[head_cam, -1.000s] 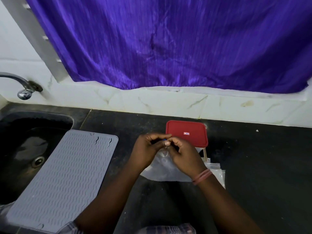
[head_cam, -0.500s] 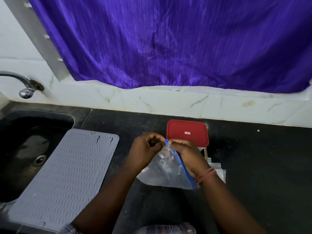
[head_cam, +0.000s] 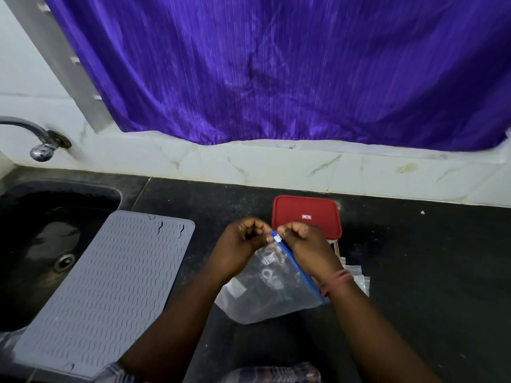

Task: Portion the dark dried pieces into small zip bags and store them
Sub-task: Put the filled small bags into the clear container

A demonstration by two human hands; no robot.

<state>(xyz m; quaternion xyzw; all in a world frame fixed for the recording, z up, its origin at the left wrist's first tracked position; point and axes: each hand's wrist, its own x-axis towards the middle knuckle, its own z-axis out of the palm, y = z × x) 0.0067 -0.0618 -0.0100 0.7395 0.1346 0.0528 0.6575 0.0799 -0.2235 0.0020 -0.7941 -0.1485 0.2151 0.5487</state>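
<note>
While the red lid's (head_cam: 306,215) label is too small to read, my left hand (head_cam: 240,248) and right hand (head_cam: 309,246) pinch the zip bag's (head_cam: 272,288) blue top; the bag's contents look unclear.

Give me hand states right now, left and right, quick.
Left hand: closed, pinching the top corner of the clear zip bag by its slider.
Right hand: closed, gripping the same bag along its blue zip strip.
</note>
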